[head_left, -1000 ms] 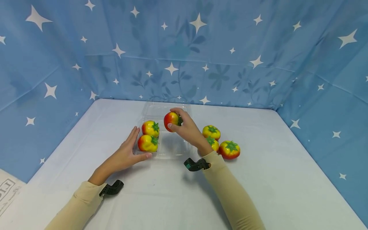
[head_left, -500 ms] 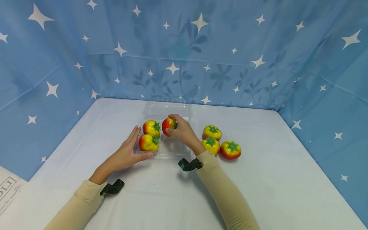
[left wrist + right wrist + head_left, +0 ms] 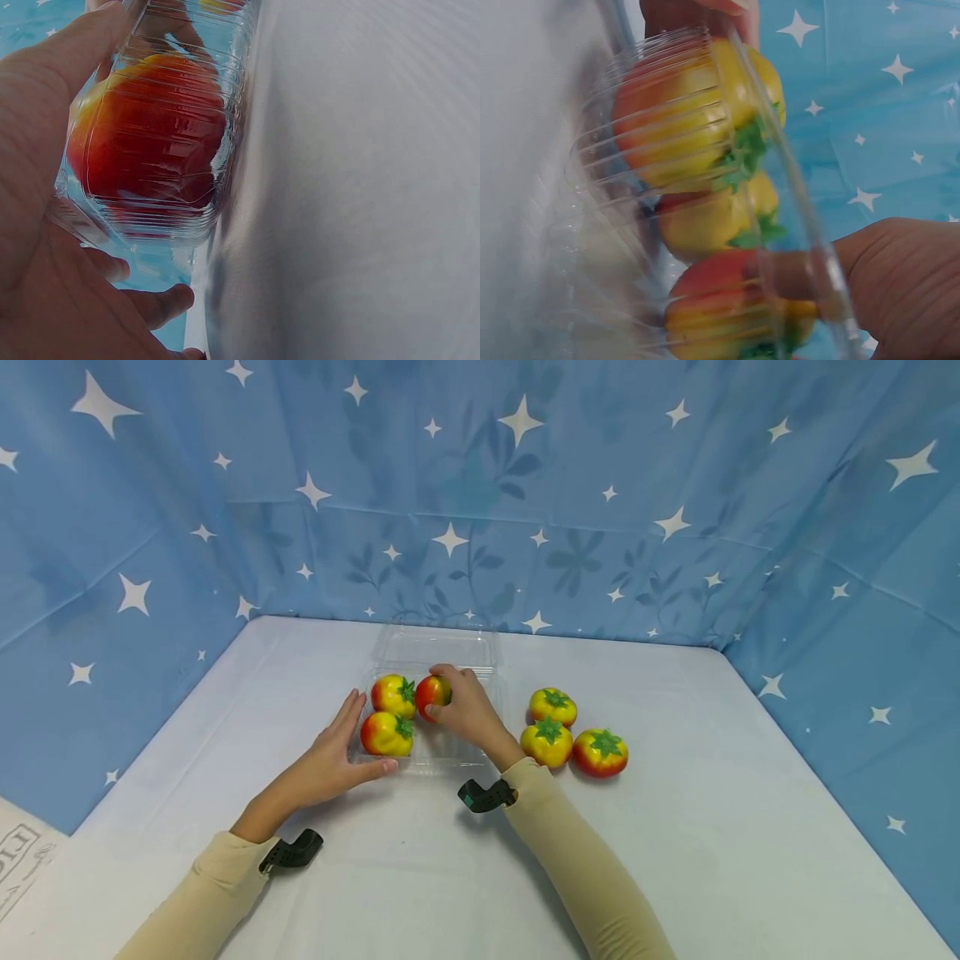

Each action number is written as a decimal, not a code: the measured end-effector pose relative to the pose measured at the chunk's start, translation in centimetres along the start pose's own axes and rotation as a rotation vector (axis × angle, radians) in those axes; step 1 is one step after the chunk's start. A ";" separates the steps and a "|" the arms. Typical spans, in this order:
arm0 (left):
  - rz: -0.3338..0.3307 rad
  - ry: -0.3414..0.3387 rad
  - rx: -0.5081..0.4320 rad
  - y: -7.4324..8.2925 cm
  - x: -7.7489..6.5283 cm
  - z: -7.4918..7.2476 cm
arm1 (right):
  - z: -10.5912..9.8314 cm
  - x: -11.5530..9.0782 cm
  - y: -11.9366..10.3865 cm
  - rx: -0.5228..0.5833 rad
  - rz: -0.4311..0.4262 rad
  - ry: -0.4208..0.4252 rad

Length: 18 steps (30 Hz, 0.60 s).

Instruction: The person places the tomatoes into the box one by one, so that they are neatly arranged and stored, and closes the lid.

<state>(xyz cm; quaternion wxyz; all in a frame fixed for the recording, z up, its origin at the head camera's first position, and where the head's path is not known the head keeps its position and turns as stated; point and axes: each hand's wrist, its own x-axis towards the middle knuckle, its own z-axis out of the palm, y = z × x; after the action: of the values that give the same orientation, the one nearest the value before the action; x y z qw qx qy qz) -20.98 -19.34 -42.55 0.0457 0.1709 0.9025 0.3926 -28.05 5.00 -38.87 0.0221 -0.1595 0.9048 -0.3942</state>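
Observation:
A clear plastic clamshell box (image 3: 453,760) lies on the table with its lid folded back. Two red-and-yellow toy persimmons with green leaf caps sit along its left side, the far one (image 3: 392,695) behind the near one (image 3: 386,735). My right hand (image 3: 471,714) grips a third persimmon (image 3: 429,696) between thumb and fingers, inside the box beside the far one. My left hand (image 3: 322,770) rests against the box's left front corner, fingers and thumb extended. In the left wrist view a persimmon (image 3: 154,131) shows through the ribbed wall. The right wrist view is blurred.
Three more persimmons stand close together right of the box: one at the back (image 3: 553,707), one in front (image 3: 547,743) and one to the right (image 3: 601,753). The open lid (image 3: 437,646) lies behind the box, near the blue star-patterned curtain (image 3: 645,485).
My right hand has moved left and down with its persimmon, from above the box to inside it, beside the far persimmon. My left hand has stayed at the box's corner.

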 end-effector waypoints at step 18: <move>0.004 0.007 0.006 -0.3 0.0 0.2 | -0.3 -0.3 -0.3 -0.021 0.061 -0.007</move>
<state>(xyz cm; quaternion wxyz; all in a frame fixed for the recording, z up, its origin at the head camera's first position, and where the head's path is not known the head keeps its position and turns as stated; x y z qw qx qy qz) -21.06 -19.42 -42.92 0.0413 0.1714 0.9035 0.3906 -27.72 5.09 -38.46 0.0355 -0.1333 0.9132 -0.3834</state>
